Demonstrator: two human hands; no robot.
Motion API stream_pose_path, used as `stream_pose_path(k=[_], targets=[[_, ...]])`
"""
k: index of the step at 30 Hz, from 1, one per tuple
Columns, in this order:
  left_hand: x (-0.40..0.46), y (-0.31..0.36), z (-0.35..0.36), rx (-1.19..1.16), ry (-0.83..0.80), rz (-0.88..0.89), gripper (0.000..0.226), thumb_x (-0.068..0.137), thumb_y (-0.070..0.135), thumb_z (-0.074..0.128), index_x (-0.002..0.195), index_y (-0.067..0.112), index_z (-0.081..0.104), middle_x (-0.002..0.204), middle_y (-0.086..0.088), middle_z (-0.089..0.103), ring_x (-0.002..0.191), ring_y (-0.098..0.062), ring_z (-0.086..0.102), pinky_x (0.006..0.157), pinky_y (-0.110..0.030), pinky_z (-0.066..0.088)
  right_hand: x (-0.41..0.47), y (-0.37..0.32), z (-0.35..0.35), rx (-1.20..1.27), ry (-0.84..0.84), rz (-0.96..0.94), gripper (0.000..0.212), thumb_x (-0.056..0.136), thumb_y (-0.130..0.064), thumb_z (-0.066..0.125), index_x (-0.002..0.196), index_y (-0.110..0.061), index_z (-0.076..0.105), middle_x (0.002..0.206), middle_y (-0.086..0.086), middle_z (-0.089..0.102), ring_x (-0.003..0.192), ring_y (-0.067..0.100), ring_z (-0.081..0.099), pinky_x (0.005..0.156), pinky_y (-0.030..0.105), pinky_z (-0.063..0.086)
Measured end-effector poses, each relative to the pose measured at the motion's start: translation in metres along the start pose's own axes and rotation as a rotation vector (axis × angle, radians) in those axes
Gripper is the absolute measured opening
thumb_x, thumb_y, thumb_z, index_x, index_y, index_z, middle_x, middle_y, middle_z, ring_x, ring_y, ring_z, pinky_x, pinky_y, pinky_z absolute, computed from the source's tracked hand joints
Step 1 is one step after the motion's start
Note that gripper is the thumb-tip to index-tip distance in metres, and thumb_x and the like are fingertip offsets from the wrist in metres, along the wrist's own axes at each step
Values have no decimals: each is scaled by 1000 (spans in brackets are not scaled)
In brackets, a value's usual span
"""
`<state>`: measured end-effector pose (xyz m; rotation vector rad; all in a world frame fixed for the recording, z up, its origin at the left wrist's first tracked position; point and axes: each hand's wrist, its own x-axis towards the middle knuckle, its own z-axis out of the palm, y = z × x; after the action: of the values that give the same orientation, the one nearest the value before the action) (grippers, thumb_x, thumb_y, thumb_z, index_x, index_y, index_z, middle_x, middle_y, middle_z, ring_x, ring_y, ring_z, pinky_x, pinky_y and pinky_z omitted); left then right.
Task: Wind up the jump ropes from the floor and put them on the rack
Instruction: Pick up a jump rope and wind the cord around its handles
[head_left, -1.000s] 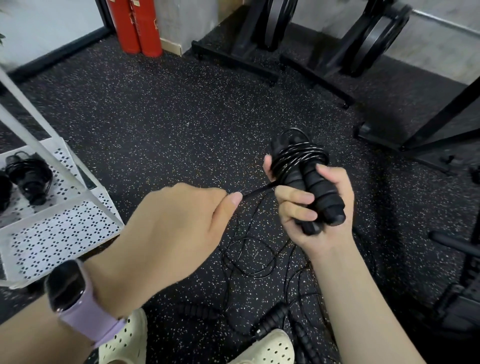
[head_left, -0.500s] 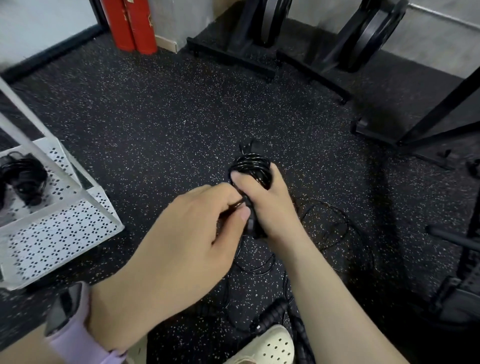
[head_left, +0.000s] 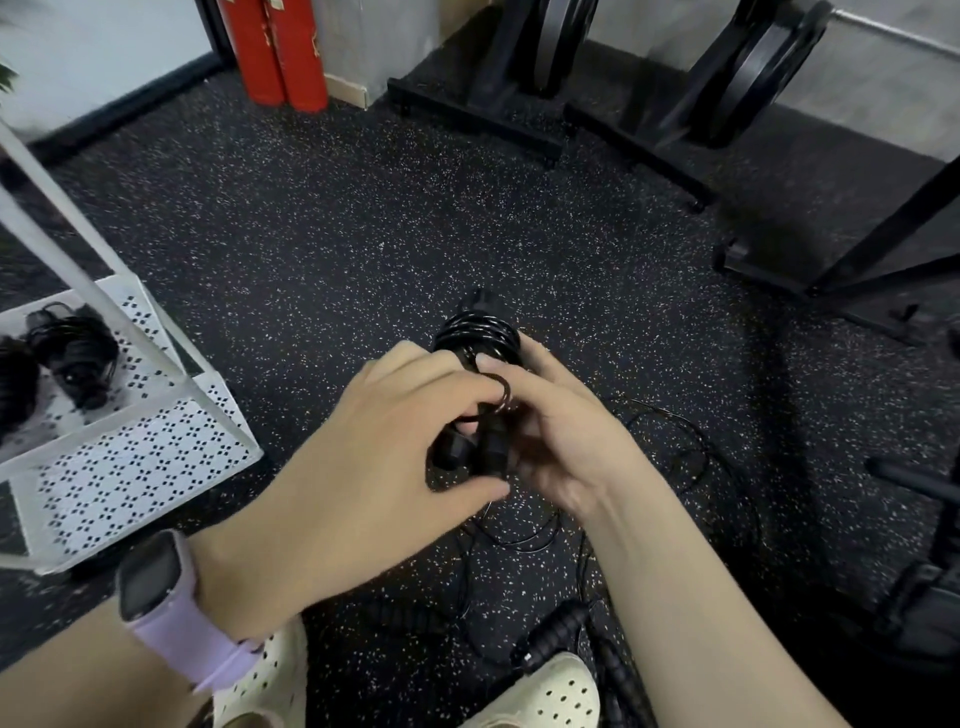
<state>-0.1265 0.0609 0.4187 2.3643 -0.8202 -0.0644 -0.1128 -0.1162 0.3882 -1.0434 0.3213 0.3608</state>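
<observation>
Head view: the speckled black rubber floor (head_left: 322, 249) fills the room, with black weight stands (head_left: 524, 98) along the far wall, red cylinders (head_left: 283, 52) in the far corner and the white perforated rack (head_left: 135, 457) at the left, where wound ropes (head_left: 72, 353) already lie on its shelf; loose jump ropes (head_left: 561, 631) lie on the floor by the cream shoes (head_left: 540, 691). Held above the floor's middle, the wound jump rope (head_left: 480, 338) looks light; its thin cord is probably springy and slick, the padded handles (head_left: 491, 447) the surer hold. The left hand (head_left: 363, 467) pinches the cord's last loop; the right hand (head_left: 561, 436) grips the handles.
</observation>
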Motion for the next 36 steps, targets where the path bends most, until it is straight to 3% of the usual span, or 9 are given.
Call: stream_pose_path(k=[3,6,12,18,22,24,30,32,36], targets=[[-2,-6,2,75,-33,59,59,74,59,73,126,33,62,105,28,48,104,-3,44,96,-25,40,2,-1,-4,-62,54,10,72,83,-13,82,147,-10,49,119,15,75,94,28,75,77,41,61],[-1,-5,9,105,-17,70,60,68,67,75,115,32,62,101,27,46,96,-5,44,91,-32,47,-1,1,0,-176,85,43,50,85,-16,81,129,-1,62,98,11,77,79,22,74,71,38,60],[1,11,24,105,209,-56,50,65,58,79,91,28,48,86,20,45,82,-10,40,68,-27,44,-2,4,8,-153,175,53,64,79,-28,89,127,-8,51,74,1,76,66,17,73,68,34,60],[2,19,11,-160,288,-204,40,68,52,77,99,37,56,92,20,57,86,-4,60,73,-21,49,-8,3,2,-7,71,30,89,77,-55,84,143,-6,52,132,18,68,118,33,69,101,48,55],[4,24,5,-382,229,-292,36,71,46,80,102,39,64,106,21,59,91,-4,66,67,-16,52,-14,5,8,229,-19,26,38,91,-41,70,102,-5,74,97,15,74,88,25,73,84,37,61],[5,25,5,-395,194,-282,34,70,43,79,102,40,66,105,20,60,95,-2,65,69,-14,50,-14,7,11,330,-42,22,34,92,-37,65,83,-6,76,82,12,71,74,21,71,70,32,62],[3,25,3,-445,141,-278,40,68,47,83,104,44,66,106,19,62,108,-5,60,89,-11,42,-14,1,13,406,-27,0,31,89,-30,65,76,-5,80,81,14,70,64,23,69,60,33,61],[2,25,1,-444,148,-287,42,66,54,83,104,46,66,105,21,62,107,-2,58,86,-5,38,-15,0,13,419,-22,-10,30,89,-28,65,79,-3,78,78,14,70,63,23,69,59,33,61],[4,22,-4,-561,146,-314,25,85,54,71,107,43,69,104,12,67,101,-7,63,88,-21,47,-14,-1,12,475,-23,-7,41,86,-23,71,117,3,64,99,22,71,86,28,72,76,36,63]])
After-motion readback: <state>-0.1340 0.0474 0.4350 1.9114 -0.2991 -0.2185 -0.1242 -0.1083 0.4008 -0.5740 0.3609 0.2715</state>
